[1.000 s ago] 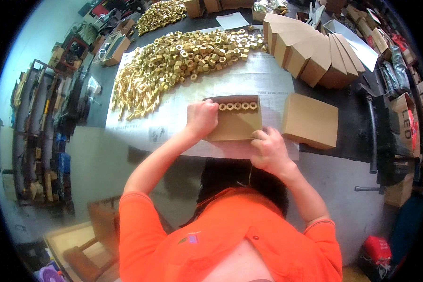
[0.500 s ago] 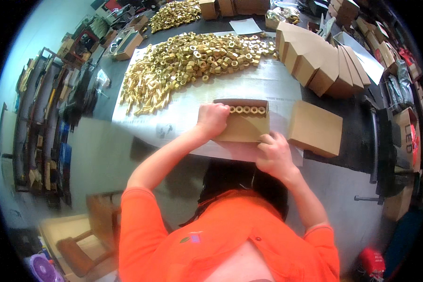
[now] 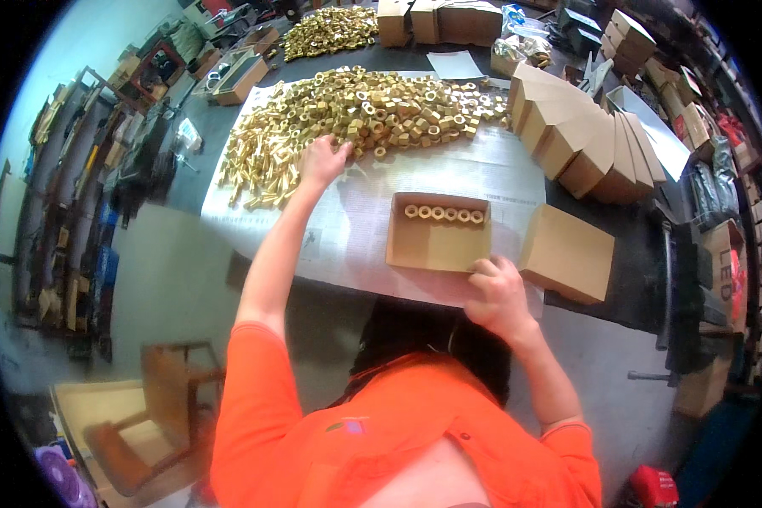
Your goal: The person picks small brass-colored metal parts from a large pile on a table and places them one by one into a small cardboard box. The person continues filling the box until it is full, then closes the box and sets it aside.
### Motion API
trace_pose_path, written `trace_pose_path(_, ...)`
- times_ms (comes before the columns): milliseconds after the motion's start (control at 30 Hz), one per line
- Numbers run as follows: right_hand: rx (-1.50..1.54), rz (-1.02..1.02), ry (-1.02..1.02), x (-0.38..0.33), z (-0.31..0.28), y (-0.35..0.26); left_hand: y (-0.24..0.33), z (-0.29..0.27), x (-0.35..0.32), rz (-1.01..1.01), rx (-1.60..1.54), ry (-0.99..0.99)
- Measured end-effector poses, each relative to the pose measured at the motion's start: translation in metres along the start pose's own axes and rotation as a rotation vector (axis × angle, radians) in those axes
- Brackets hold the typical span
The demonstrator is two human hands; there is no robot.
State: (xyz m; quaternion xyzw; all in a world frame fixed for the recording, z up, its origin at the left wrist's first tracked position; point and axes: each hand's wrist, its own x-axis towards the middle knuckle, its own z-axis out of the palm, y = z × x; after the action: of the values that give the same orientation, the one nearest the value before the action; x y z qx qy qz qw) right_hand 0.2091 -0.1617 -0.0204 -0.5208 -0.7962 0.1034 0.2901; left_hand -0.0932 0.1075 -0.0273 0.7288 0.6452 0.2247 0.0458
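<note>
An uncovered cardboard box [image 3: 440, 252] sits on printed paper in front of me, with a row of brass hex nuts [image 3: 444, 213] standing along its far wall. My right hand [image 3: 498, 292] is closed on the box's near right corner. Farther left, my left hand [image 3: 323, 162] reaches to the near edge of a large heap of brass nuts [image 3: 398, 102]. Its thumb and fingers look apart, and no nut can be made out between them. Thin brass pieces [image 3: 258, 165] lie on the left side of that heap.
A closed-looking cardboard box [image 3: 569, 252] lies right of the uncovered one. Behind it fans a row of tan cartons [image 3: 580, 135]. Another brass heap [image 3: 330, 32] and more cartons [image 3: 457, 23] stand at the back. A wooden chair [image 3: 173, 398] is at lower left.
My left hand has left the box and moved up and left to the brass heap. One more nut shows at the row's left end. My right hand stays at the box corner.
</note>
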Motion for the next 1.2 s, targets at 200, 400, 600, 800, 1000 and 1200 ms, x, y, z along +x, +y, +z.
trace_pose_path(200, 0.008, -0.001, -0.001, 0.001, -0.001, -0.001, 0.007, 0.014, -0.006, 0.000, -0.014, 0.040)
trace_pose_path(400, 0.011, -0.007, 0.026, -0.001, 0.003, 0.001, 0.008, 0.010, -0.022, 0.152, 0.110, 0.048)
trace_pose_path(600, 0.021, -0.003, 0.025, 0.001, 0.001, -0.001, 0.006, 0.018, -0.030, 0.015, 0.038, 0.129)
trace_pose_path(800, 0.017, 0.002, 0.002, 0.000, 0.000, -0.001, 0.000, 0.024, -0.027, -0.054, -0.092, 0.118)
trace_pose_path(1000, 0.024, 0.000, 0.014, 0.001, -0.001, -0.001, -0.010, 0.035, -0.017, -0.209, -0.601, 0.014)
trace_pose_path(1200, 0.015, 0.002, 0.009, 0.000, 0.000, -0.002, -0.015, 0.027, -0.005, -0.336, -0.692, -0.256)
